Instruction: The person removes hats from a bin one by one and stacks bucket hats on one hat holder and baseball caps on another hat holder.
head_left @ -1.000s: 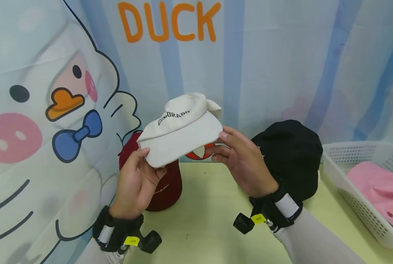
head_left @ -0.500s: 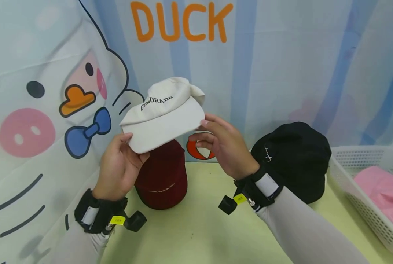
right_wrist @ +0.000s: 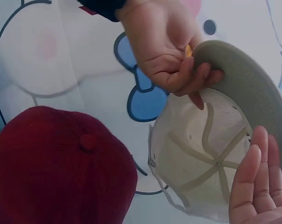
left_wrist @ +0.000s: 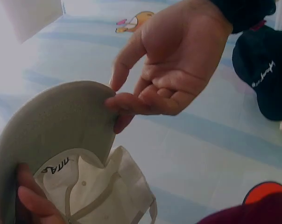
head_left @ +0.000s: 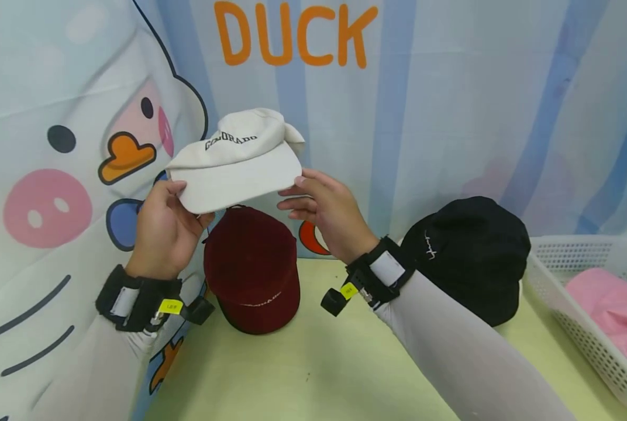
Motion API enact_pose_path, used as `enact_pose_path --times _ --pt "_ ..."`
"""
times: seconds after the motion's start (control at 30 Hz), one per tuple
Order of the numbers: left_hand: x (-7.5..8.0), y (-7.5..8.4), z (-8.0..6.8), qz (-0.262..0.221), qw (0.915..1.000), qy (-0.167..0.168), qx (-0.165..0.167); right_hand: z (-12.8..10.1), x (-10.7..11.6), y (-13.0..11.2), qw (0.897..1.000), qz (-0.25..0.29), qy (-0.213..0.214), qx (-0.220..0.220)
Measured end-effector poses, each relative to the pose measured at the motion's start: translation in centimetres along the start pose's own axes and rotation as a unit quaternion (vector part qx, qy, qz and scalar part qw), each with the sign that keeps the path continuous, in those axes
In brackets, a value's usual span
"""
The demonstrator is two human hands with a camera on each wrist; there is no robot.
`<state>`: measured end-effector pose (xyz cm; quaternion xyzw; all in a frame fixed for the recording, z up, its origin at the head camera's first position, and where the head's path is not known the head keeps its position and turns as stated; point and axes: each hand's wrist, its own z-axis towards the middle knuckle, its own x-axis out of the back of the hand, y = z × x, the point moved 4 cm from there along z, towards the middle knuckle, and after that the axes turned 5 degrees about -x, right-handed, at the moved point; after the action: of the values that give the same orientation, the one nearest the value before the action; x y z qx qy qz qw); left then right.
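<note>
A white baseball cap (head_left: 240, 158) lettered COLORADO hangs in the air, its brim toward me and tilted up on the right. My left hand (head_left: 163, 231) pinches the brim's left corner, thumb on top and fingers beneath. At the right corner, my right hand (head_left: 329, 210) pinches the brim between thumb and fingers. The right wrist view shows the cap's hollow inside (right_wrist: 211, 154) and both hands at the grey-looking underside of the brim (right_wrist: 253, 84). Below the white cap, a dark red cap (head_left: 252, 269) sits on the table with its brim toward me.
A black cap (head_left: 468, 257) with white script stands on the pale yellow table (head_left: 313, 362) at the right. Beyond it is a white perforated basket (head_left: 571, 251) with a pink cap (head_left: 613, 304) inside. A printed duck curtain (head_left: 450, 105) closes off the back and left.
Both hands have carried the white cap up and to the left, keeping hold of its brim. The dark red cap, partly covered before, now shows almost whole.
</note>
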<state>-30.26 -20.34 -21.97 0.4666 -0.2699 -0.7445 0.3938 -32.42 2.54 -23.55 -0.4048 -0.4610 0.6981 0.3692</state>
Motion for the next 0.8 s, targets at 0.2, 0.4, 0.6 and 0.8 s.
enact_pose_path --times 0.2,0.4,0.6,0.8 --pt "1.6 0.1 1.4 0.03 0.9995 0.0 0.01 1.9 -0.7 0.2 0.999 -0.037 0.003 0.0" --pt "3.0 -1.3 2.2 0.03 0.9985 0.015 0.043 3.4 -0.2 1.5 0.997 -0.076 0.007 -0.022" --pt "4.0 -3.1 1.3 0.054 0.9965 0.049 0.04 3.2 0.8 4.2 0.994 -0.089 0.009 -0.066" --pt "4.6 -4.5 -0.3 0.083 0.9937 0.076 0.004 2.4 0.9 6.4 0.991 -0.093 0.005 -0.095"
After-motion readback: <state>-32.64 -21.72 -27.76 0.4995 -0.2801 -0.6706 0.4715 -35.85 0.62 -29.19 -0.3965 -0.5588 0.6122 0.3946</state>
